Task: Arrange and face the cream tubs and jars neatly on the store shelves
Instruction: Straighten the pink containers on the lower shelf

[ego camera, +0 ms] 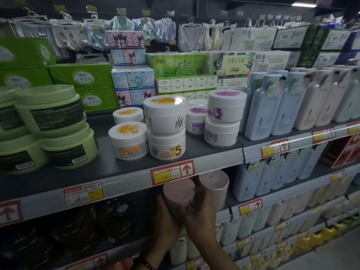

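Note:
On the shelf under the grey top shelf point(124, 168), my left hand point(165, 221) and my right hand point(202, 213) both grip a pink jar point(178, 190) with a flat round lid. A second pink jar point(215, 182) stands just behind and to its right. On the top shelf stand white tubs with orange "5" labels point(165, 114), two of them stacked, beside a single one point(127, 140). White tubs with purple "3" labels point(225, 106) are stacked to the right. Large green tubs point(50, 110) are stacked at the left.
Black round tubs point(116, 215) lie on the lower shelf at the left. Rows of pale blue and pink bottles point(272, 106) fill the shelves to the right. Tissue packs point(175, 67) and green boxes point(81, 76) stand behind the tubs. Price tags point(172, 172) line the shelf edges.

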Demonstrator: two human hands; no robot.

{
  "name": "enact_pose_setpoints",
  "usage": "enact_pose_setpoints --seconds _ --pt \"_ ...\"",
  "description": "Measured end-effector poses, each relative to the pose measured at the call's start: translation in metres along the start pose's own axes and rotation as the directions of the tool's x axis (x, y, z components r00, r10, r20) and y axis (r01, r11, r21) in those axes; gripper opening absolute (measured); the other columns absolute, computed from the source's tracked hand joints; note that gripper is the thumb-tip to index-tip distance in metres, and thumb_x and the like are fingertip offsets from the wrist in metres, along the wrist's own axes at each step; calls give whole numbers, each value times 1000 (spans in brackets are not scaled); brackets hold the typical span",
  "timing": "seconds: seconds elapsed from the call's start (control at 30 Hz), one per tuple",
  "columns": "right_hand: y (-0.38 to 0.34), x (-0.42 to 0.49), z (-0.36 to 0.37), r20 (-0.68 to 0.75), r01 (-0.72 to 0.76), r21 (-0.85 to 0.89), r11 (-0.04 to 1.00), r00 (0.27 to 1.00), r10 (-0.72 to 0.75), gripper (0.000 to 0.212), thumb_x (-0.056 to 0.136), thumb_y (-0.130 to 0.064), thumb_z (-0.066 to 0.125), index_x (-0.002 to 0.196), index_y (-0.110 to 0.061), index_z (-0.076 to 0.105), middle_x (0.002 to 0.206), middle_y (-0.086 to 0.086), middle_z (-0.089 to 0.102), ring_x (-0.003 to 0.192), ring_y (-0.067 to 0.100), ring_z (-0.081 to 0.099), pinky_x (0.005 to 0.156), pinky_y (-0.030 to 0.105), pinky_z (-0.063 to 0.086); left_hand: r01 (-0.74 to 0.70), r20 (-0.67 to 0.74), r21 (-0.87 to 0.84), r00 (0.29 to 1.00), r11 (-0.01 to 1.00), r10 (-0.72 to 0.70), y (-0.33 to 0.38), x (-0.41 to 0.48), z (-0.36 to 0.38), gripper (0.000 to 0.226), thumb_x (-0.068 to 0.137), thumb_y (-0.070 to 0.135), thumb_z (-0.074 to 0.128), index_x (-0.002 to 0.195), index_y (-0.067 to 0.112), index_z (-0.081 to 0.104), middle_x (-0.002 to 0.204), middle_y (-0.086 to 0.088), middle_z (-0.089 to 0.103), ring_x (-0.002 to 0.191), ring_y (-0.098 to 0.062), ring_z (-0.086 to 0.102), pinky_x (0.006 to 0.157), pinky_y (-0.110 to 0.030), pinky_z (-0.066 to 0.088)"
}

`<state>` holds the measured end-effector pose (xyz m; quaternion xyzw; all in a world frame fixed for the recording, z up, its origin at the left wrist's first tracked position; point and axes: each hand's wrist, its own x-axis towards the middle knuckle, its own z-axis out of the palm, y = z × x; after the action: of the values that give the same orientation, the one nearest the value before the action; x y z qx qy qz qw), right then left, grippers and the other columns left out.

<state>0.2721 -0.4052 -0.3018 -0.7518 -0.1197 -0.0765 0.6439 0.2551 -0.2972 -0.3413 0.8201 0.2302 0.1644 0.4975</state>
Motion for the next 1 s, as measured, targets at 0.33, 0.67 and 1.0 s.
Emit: enact_pose_setpoints --seconds 0.33,0.67,1.0 --pt "24 5 -32 -132 -45 -51 998 990 37 45 80 -21 93 106 -36 59 105 -21 71 96 -14 66 74 4 51 18 -270 55 963 998 -2 21 -31 16 108 57 33 99 142 18 34 144 -13 33 136 -33 30 101 -37 32" --pt "47 22 -59 -267 -90 -142 986 963 49 58 72 -18 95 112 -25 55 105 -4 62 91 11 65 77 34 56 -56 -128 -85 991 995 45 31 -66 42 67 79 5 83 123 33 40 123 7 49 115 -13 53 83 -8 42" --pt "57 43 -75 -181 -114 -251 961 981 69 103 53 -61 82 140 -21 46 128 0 53 123 24 56 96 46 58 -50 129 -171 989 984 72 33 -59 67 82 83 10 80 140 50 37 142 16 51 126 -2 54 101 -26 53"
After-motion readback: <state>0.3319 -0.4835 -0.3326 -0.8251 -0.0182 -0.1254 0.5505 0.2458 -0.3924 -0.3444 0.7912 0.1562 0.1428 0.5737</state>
